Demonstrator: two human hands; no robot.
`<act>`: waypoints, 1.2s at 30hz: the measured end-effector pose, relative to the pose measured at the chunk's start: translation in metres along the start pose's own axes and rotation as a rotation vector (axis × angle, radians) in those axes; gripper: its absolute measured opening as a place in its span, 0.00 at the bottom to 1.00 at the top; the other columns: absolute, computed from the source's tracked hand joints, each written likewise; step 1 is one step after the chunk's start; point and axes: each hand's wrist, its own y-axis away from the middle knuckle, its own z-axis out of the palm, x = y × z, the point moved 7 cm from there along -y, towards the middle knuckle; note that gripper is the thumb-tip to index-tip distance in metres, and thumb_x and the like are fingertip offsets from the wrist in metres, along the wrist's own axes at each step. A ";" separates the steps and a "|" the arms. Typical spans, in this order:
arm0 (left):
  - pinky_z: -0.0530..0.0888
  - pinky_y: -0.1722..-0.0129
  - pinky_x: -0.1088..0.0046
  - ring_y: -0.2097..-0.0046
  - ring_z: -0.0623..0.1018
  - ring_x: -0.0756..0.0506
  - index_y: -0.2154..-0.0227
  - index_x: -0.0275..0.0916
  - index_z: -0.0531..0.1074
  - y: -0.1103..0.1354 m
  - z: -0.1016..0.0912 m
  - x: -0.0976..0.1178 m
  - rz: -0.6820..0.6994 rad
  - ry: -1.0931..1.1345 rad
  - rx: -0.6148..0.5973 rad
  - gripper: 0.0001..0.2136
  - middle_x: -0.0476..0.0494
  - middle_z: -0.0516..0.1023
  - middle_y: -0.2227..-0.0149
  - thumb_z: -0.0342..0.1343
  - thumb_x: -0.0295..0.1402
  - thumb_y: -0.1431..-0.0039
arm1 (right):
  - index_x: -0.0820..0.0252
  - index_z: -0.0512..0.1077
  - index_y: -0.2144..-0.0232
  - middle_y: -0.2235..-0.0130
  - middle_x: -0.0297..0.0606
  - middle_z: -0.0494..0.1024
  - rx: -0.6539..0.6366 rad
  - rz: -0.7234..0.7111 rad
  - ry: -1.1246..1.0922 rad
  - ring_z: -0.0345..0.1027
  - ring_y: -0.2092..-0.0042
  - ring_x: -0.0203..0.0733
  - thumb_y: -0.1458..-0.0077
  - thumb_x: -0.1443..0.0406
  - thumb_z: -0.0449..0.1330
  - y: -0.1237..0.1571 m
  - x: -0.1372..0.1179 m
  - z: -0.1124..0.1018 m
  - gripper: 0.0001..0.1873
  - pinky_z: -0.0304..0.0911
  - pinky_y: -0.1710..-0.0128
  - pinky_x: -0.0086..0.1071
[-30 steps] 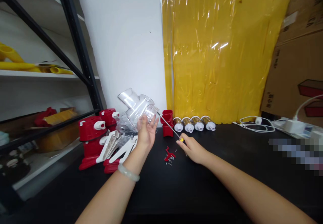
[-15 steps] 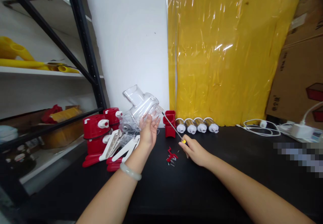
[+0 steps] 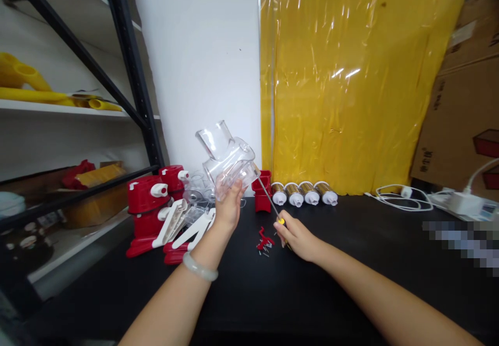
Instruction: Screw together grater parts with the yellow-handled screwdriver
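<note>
My left hand [image 3: 230, 208] is closed around the lower part of a clear plastic housing [image 3: 230, 161], holding it tilted above the table with its wide chute pointing up and left. In my right hand [image 3: 296, 237] is a screwdriver [image 3: 268, 195] with a yellow handle, mostly covered by my fingers. Its long metal shaft slants up to the left, and the tip meets the small projecting end at the housing's right side. Below, between my hands, small red plastic parts [image 3: 265, 240] and several screws [image 3: 265, 254] lie on the black table [image 3: 249, 299].
Red bases [image 3: 146, 195] and white crank handles [image 3: 195, 229] with red grips crowd the left, beside more clear parts. A red holder [image 3: 262, 193] and several metal drums [image 3: 295, 194] line the back. White cable [image 3: 403, 198] and cardboard boxes [image 3: 460, 96] stand right.
My left hand has turned the clear housing more upright and shifted it slightly right. The screwdriver has followed it, its shaft now steeper.
</note>
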 end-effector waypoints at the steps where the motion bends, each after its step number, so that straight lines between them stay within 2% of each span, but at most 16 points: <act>1: 0.74 0.47 0.60 0.46 0.77 0.41 0.59 0.45 0.72 0.000 0.000 0.001 0.004 -0.005 0.004 0.25 0.46 0.79 0.52 0.74 0.40 0.62 | 0.54 0.56 0.67 0.78 0.27 0.68 -0.004 -0.003 -0.006 0.65 0.74 0.37 0.34 0.50 0.46 0.000 0.000 0.001 0.16 0.60 0.67 0.32; 6: 0.74 0.48 0.63 0.48 0.78 0.41 0.58 0.44 0.74 0.001 0.004 0.008 0.029 -0.040 0.012 0.26 0.45 0.80 0.54 0.74 0.40 0.61 | 0.54 0.55 0.67 0.77 0.29 0.68 0.001 0.002 -0.011 0.65 0.73 0.39 0.34 0.49 0.45 -0.002 -0.001 0.006 0.16 0.60 0.66 0.33; 13: 0.72 0.44 0.64 0.49 0.79 0.42 0.57 0.43 0.76 -0.004 0.013 0.016 0.134 -0.130 -0.051 0.22 0.45 0.81 0.54 0.72 0.39 0.57 | 0.53 0.54 0.66 0.74 0.30 0.67 0.033 -0.006 -0.007 0.65 0.70 0.39 0.34 0.48 0.44 -0.004 -0.004 0.009 0.17 0.61 0.64 0.35; 17: 0.72 0.45 0.65 0.49 0.79 0.42 0.54 0.41 0.75 -0.012 0.035 0.017 0.146 -0.228 -0.123 0.23 0.42 0.81 0.54 0.71 0.37 0.55 | 0.53 0.54 0.68 0.74 0.31 0.68 0.057 -0.009 -0.063 0.65 0.70 0.39 0.37 0.42 0.41 -0.007 -0.002 0.008 0.23 0.62 0.64 0.36; 21: 0.75 0.50 0.64 0.56 0.81 0.44 0.60 0.39 0.73 -0.022 0.062 0.011 0.157 -0.314 -0.123 0.21 0.43 0.81 0.59 0.71 0.38 0.58 | 0.54 0.54 0.69 0.74 0.31 0.69 0.067 -0.005 -0.181 0.66 0.71 0.38 0.41 0.36 0.41 -0.011 0.003 0.005 0.29 0.64 0.63 0.36; 26: 0.75 0.56 0.68 0.62 0.80 0.46 0.65 0.40 0.70 -0.032 0.085 -0.002 0.225 -0.476 -0.165 0.20 0.47 0.80 0.65 0.71 0.41 0.58 | 0.54 0.55 0.69 0.74 0.31 0.69 0.142 0.022 -0.247 0.68 0.71 0.38 0.42 0.36 0.43 -0.015 0.015 -0.007 0.29 0.66 0.63 0.37; 33: 0.75 0.58 0.69 0.61 0.81 0.46 0.63 0.41 0.69 -0.035 0.084 -0.005 0.235 -0.486 -0.218 0.22 0.46 0.81 0.64 0.71 0.42 0.58 | 0.54 0.56 0.68 0.74 0.31 0.69 0.134 0.021 -0.204 0.68 0.69 0.39 0.41 0.37 0.43 -0.016 0.019 -0.009 0.28 0.67 0.60 0.39; 36: 0.76 0.57 0.68 0.61 0.81 0.45 0.64 0.41 0.69 -0.039 0.079 -0.004 0.219 -0.480 -0.199 0.22 0.47 0.81 0.64 0.71 0.42 0.59 | 0.55 0.58 0.62 0.67 0.33 0.72 0.021 0.083 -0.164 0.70 0.63 0.40 0.42 0.41 0.51 -0.014 0.021 -0.015 0.25 0.66 0.55 0.40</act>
